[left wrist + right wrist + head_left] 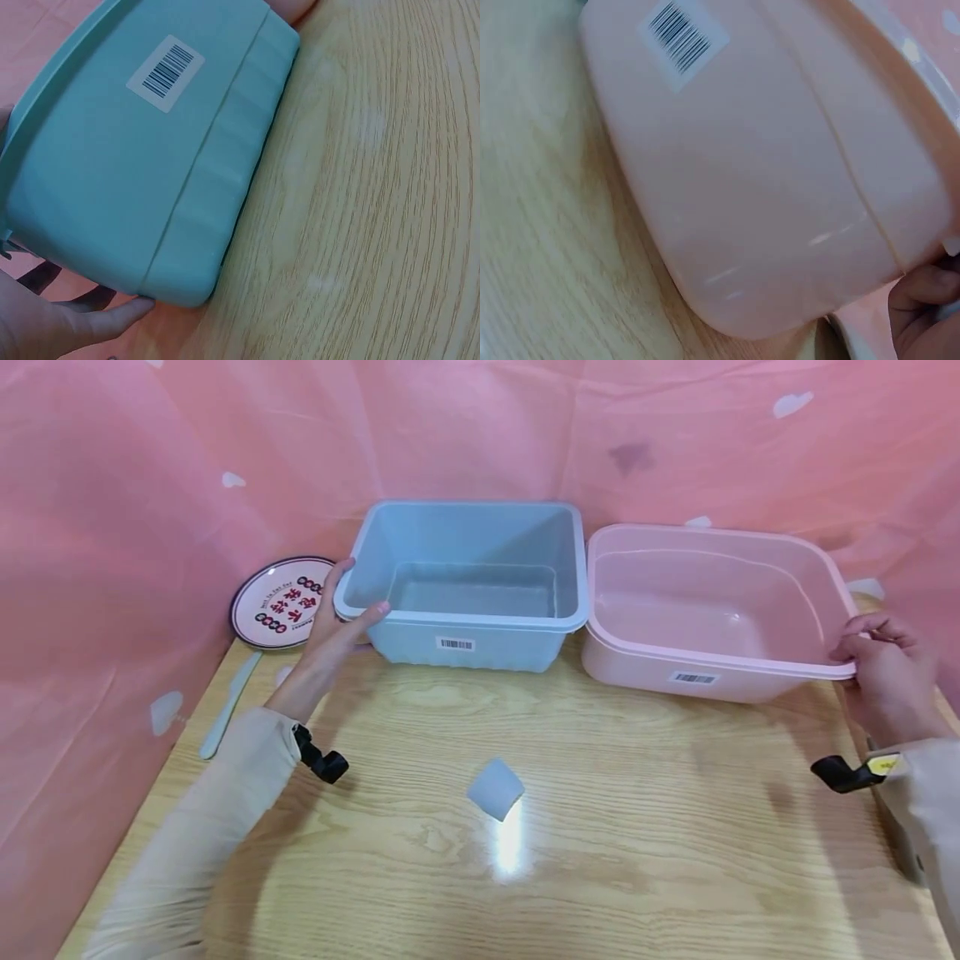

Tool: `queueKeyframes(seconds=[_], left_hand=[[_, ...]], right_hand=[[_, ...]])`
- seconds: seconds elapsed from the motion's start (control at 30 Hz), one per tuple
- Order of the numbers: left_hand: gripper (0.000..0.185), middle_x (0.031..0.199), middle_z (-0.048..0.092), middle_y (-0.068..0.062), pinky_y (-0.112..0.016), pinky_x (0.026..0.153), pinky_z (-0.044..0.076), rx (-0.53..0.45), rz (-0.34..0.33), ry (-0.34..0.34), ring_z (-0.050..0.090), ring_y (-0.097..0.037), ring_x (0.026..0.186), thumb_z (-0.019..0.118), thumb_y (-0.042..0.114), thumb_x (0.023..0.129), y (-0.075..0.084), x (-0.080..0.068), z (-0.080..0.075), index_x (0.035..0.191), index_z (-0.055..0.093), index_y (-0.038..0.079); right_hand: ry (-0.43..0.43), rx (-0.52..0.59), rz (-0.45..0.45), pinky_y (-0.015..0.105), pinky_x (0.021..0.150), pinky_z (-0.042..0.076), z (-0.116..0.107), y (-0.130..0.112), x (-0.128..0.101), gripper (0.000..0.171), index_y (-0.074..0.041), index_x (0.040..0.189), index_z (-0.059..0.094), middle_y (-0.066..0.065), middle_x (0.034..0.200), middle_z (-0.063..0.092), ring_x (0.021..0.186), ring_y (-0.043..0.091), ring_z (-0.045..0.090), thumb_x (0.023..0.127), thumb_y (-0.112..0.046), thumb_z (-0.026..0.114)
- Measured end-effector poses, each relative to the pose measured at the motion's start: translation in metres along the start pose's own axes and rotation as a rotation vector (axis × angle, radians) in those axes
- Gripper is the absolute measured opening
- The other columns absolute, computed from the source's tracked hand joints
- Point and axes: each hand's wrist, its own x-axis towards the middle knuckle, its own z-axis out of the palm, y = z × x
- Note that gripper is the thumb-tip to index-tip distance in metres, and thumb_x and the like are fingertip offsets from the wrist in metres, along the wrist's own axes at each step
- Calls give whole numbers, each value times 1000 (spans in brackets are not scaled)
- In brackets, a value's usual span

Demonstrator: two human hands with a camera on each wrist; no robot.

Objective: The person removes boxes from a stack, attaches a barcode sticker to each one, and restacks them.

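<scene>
- Left hand: grip closed on the left rim of the blue tub.
- Right hand: grip closed on the right rim of the pink tub.
- Both tubs stand touching side by side at the back of the table.

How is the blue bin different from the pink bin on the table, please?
The blue bin is blue and stands on the left; the pink bin is pink and stands on the right. The left hand grips the blue bin's left rim, while the right hand grips the pink bin's right rim. The pink bin looks wider and shallower. Both are empty, upright, and carry a barcode label.
</scene>
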Motion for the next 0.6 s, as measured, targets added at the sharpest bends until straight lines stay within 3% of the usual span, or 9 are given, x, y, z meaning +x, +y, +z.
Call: queueKeyframes(seconds=[0.13,0.37,0.53,0.6], left_hand=[[77,154,20,-7,-64,100,42,-11,-2,-4,29,-31,139,69,24,88,0,1,1,145,23,47],[75,154,20,-6,-65,100,42,-17,0,7,29,-30,139,68,23,89,-1,0,1,145,23,48],[75,154,20,-7,-64,100,42,-9,15,9,28,-30,139,68,24,89,-3,0,2,145,24,46],[76,154,20,-8,-63,100,43,-5,18,14,29,-30,139,68,25,89,-5,0,2,146,24,46]], right_hand=[[-15,31,8,28,35,7,-1,2,2,39,3,65,63,5,54,52,31,13,30,78,26,35],[-9,90,-41,22,30,23,1,6,8,37,7,64,62,5,59,53,37,13,34,76,28,34],[10,127,-52,22,31,20,-4,2,9,38,8,63,61,5,61,54,41,14,36,76,29,33],[6,168,-47,21,30,21,-9,1,9,33,9,62,60,6,61,55,42,14,39,67,34,38]])
